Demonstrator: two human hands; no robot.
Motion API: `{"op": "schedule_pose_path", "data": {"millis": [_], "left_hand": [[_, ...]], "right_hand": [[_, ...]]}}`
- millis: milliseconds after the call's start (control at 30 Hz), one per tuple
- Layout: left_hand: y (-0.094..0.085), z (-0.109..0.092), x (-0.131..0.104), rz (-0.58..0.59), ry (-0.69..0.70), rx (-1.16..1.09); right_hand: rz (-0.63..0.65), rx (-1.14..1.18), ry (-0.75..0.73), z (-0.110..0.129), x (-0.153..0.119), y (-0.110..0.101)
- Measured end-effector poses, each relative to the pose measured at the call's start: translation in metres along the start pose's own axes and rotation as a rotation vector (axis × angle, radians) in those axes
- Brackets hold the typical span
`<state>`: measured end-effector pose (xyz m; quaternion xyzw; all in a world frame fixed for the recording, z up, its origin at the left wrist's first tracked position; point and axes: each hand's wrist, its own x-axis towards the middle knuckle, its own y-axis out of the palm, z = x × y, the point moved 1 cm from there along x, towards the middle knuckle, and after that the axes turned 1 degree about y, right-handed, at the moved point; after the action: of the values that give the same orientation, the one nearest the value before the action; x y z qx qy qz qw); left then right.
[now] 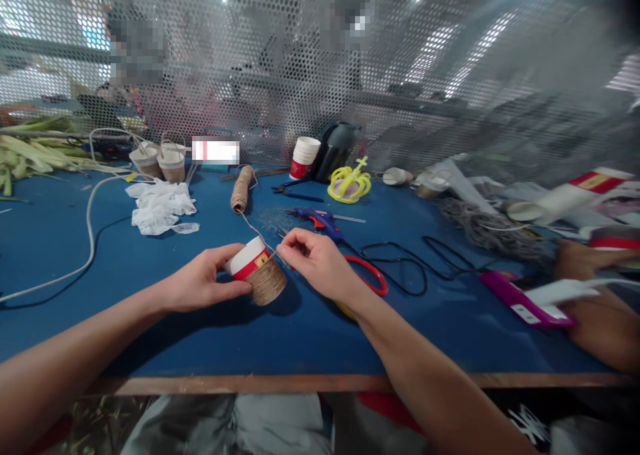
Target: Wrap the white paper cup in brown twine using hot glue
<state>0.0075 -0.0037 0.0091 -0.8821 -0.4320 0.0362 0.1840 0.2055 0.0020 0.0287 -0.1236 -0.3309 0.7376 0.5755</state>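
Note:
My left hand (pixel 205 278) grips a red and white paper cup (pixel 253 260) by its rim end, tilted above the table. Brown twine (pixel 269 283) is wound around the cup's other end. Beside the cup, my right hand (pixel 313 258) pinches the loose strand of twine between thumb and fingers. That strand runs back to a roll of twine (pixel 242 190) lying on the table. A blue glue gun (pixel 320 222) lies just beyond my right hand. Scissors with a red handle (pixel 373 275) lie partly hidden under my right forearm.
Blue pliers (pixel 297 194), stacked paper cups (pixel 304 158), a dark jug (pixel 337 152) and a yellow crown-shaped piece (pixel 350 183) stand or lie farther back. White gloves (pixel 163 206) and twine-wrapped cups (pixel 171 164) are left. A purple power strip (pixel 525 300) and another person's arm (pixel 607 308) are right.

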Motion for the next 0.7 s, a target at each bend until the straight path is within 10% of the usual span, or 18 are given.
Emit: {"op": "schedule_pose_path", "data": {"millis": [700], "left_hand": [[0.0,0.002,-0.0014,0.024,0.034,0.02]], "right_hand": [[0.067,0.027,0.027,0.0002,-0.0002,0.0043]]}}
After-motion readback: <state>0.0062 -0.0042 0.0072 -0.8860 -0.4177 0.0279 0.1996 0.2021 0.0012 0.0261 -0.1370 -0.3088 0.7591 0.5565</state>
